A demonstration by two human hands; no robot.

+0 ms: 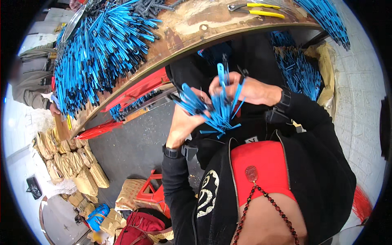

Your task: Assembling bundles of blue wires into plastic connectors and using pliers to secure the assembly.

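Blue sticks with black ends form a big heap (106,53) on the left of the wooden bench (185,25), and another sheaf (326,22) hangs over its far right corner. Yellow-handled pliers (261,11) lie near the bench's far edge. Below, to the right, more sticks (300,73) sit beside crumpled brown paper (326,79); red strands (98,130) jut out beneath the bench on the left. Wrapped brown packages (65,157), a red stool (153,190) and a dark red bag (143,228) occupy the floor side, while a co-worker (32,90) stands at the bench's left end.

The loose bunch of blue sticks (220,112) is in front of the person's chest, short of the bench edge, fanned out and covering some fingers. The left hand (184,120) grasps its left side, wrist raised. The right hand (255,90) reaches in from the right, fingers curled around several upper sticks.
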